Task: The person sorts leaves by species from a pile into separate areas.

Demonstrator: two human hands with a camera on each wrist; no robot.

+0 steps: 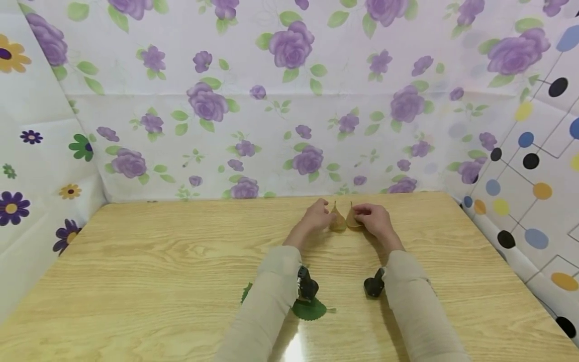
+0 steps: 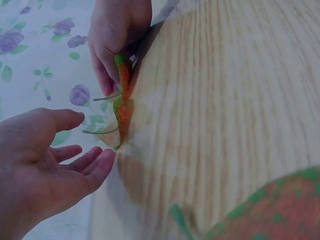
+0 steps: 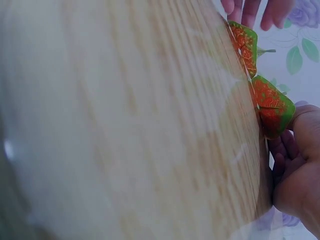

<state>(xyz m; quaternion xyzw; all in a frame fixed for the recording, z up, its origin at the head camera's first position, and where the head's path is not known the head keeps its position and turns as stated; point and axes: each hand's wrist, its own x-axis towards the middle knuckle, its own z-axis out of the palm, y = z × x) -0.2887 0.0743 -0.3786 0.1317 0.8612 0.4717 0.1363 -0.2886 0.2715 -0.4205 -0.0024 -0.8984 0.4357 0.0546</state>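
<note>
Sleeve (image 1: 418, 301), then leaf (image 1: 351, 221) in right hand (image 1: 375, 219)

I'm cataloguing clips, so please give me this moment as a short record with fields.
Surface: wood-grain table
Backdrop: sheet with purple flowers
Leaf pair: left leaf and right leaf, side by side near the table's far edge, stems pointing away from the person
Leaf colours: tan in the head view, red with green edges in the right wrist view
Left hand: fingers extended beside the left leaf; contact unclear
Right hand: pinches the right leaf
Nearer the person: green leaf, partly hidden by the left arm
</note>
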